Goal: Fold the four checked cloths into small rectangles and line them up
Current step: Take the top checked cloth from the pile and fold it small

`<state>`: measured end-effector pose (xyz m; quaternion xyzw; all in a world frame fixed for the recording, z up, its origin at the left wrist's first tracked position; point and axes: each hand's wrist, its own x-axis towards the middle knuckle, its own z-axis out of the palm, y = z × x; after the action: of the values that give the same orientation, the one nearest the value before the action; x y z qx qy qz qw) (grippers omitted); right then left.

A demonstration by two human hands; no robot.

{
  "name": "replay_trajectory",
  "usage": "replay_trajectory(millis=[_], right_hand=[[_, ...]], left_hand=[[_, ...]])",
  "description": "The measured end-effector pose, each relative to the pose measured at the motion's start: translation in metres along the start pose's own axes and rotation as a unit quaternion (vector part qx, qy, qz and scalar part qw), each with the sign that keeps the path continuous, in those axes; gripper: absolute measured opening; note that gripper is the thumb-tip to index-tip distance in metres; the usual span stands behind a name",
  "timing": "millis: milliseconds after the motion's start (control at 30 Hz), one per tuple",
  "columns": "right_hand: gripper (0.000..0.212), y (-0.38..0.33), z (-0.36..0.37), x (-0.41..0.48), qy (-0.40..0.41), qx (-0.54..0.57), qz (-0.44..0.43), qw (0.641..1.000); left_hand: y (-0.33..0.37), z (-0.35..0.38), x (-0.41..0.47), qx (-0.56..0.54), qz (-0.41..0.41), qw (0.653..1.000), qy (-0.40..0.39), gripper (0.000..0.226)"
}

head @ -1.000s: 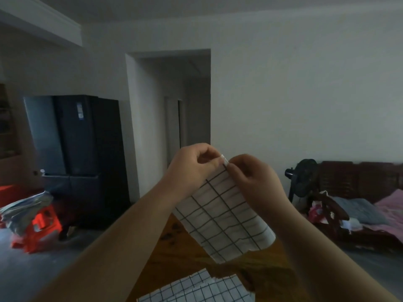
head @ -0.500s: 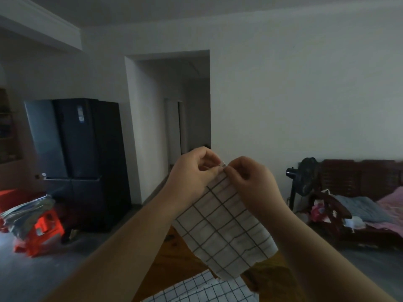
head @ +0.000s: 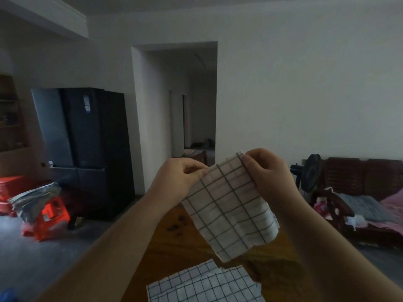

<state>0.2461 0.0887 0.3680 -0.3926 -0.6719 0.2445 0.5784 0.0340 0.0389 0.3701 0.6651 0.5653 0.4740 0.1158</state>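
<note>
Right now both hands are raised above the brown wooden table (head: 174,247), sharing one white fabric cloth with a thin dark grid check (head: 231,210). Left hand (head: 181,182) pinches the held cloth at its top left corner, thumb and forefinger closed on the fabric, other fingers curled. Right hand (head: 268,175) pinches the top right corner, fingers curled round the edge, sitting a bit higher than the left. The cloth's top edge is stretched between the two hands. Held cloth hangs tilted, lower end sagging to the right, clear of the table; cannot tell how many layers it has. Below it, flat white checked cloths with a finer dark grid (head: 202,284) lie on the table toward its near side, overlapping and cut off by the bottom of the view; count cannot be told. Small dark specks (head: 176,225) sit on the table toward its far end. Off the table: tall black fridge (head: 91,149) by the left wall, red plastic stool (head: 52,216) on the floor with a grey bundle (head: 35,197) on top, black standing fan (head: 311,175) and dark wooden bench (head: 359,171) with pink bedding (head: 392,203) on the right
</note>
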Motion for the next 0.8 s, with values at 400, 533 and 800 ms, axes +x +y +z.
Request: replay_trajectory(millis=[400,533,800], right_hand=[[0.013,-0.009,0.021,-0.004,-0.002,0.038,0.006,0.999],[0.015,-0.01,0.027,-0.005,-0.006,0.044,0.008,0.999],[0.023,-0.011,0.034,-0.009,-0.093,0.076,0.061,0.991]], left_hand=[[-0.007,-0.017,-0.016,0.013,0.006,1.0,0.013,0.016],[-0.008,-0.026,-0.018,0.006,-0.018,1.0,-0.008,0.011],[-0.015,-0.043,-0.017,-0.048,-0.049,0.998,0.008,0.011]])
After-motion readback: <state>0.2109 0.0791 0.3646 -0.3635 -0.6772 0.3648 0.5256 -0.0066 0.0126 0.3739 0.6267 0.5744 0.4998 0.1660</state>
